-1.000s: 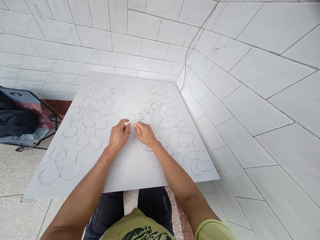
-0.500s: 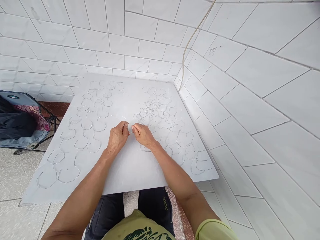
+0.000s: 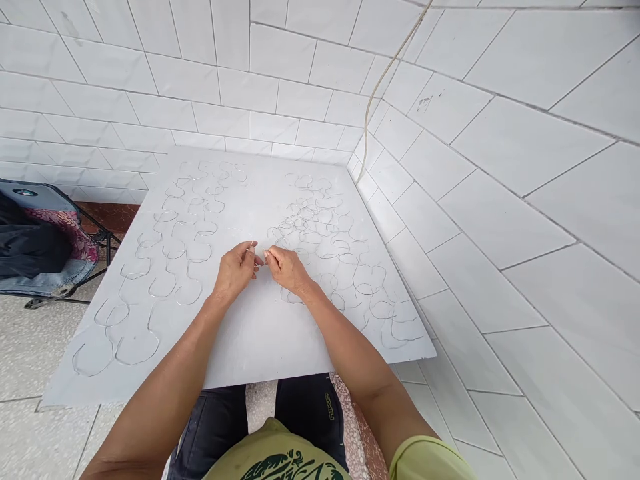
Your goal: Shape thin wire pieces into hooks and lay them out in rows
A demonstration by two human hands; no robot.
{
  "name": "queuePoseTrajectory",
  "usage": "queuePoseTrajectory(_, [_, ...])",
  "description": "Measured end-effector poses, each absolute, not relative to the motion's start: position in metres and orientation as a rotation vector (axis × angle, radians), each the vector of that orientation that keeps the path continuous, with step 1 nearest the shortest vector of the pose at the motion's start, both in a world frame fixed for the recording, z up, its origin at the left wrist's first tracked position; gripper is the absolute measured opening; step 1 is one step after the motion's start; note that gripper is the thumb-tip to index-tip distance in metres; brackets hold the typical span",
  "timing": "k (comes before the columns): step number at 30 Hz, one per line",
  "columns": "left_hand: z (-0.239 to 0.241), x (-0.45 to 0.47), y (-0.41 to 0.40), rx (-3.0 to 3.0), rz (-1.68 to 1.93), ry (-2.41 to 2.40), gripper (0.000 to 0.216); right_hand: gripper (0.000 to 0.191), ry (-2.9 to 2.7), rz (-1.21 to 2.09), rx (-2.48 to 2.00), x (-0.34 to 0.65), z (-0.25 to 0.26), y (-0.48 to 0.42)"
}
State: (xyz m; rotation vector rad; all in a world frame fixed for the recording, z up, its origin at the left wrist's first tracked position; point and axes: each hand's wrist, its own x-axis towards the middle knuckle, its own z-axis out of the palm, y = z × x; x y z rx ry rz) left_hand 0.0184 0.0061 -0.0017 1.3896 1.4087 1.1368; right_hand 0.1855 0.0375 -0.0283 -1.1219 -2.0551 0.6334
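Note:
Over the middle of a white board, my left hand and my right hand face each other with a small gap between the fingertips. A thin piece of wire is pinched between them, with both hands closed on it; most of it is hidden by the fingers. Left of my hands, curved wire pieces lie spread in loose rows. On the right, more bent wires lie closer together, some overlapping.
The white board lies above my knees, its far side near the tiled wall. A folding chair with dark cloth stands at the left. A pale cable runs down the wall corner.
My left fingers have shifted slightly around the wire, and more of it shows between my hands. My right hand has hardly moved. The wires on the board lie as before.

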Motion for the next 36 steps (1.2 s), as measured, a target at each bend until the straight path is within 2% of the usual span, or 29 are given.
queuePoseTrajectory(9, [0.002,0.019,0.006,1.409,1.247,1.364,0.037,0.041,-1.865,0.79,-1.141,0.18,-0.027,0.033])
queuePoseTrajectory(14, [0.003,0.023,0.002,1.461,1.278,1.443,0.041,0.04,-1.853,0.492,-1.144,0.177,-0.025,0.03])
queuePoseTrajectory(18, [0.007,0.029,-0.003,1.359,1.251,1.319,0.049,0.037,-2.028,0.257,-1.156,0.175,-0.025,0.028])
queuePoseTrajectory(23, [0.005,0.034,-0.001,1.098,1.173,1.083,0.038,0.033,-2.187,0.156,-1.135,0.173,-0.028,0.028])
queuePoseTrajectory(32, [-0.004,0.028,0.006,1.147,1.198,1.251,0.038,0.015,-2.169,0.439,-1.009,0.176,-0.024,0.026])
queuePoseTrajectory(36, [-0.002,0.029,0.005,1.133,1.228,1.168,0.04,0.019,-2.161,0.484,-1.027,0.177,-0.023,0.029])
